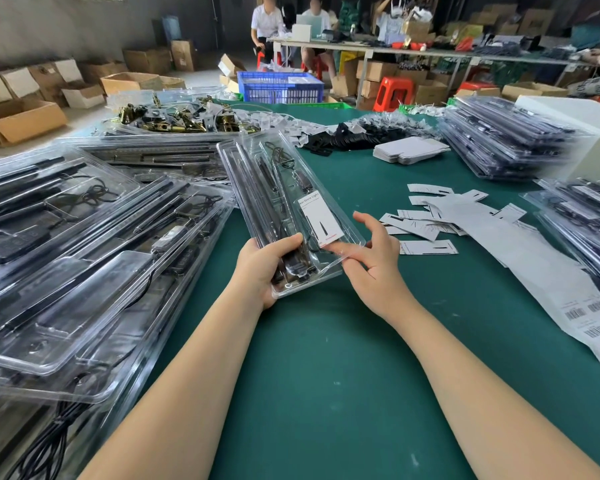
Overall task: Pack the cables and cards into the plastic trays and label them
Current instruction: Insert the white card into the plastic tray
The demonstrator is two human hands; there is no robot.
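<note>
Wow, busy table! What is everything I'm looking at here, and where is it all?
held tray: one, clear plastic with black rods and cable inside, centre, lifted above the table
card: one, white with red print, inside the held tray near its right edge
packed trays: many, clear with black contents, heaped on the left
tray stacks: two piles, clear and black, far right
loose cards: many, white, scattered right of centre
label strip: one, white with barcodes, right
brass clips: a heap, gold and black, back left
table: one, green top
blue crate: one, on the floor behind
left hand: grip on the tray's near end
right hand: fingers straight under the tray's corner
</note>
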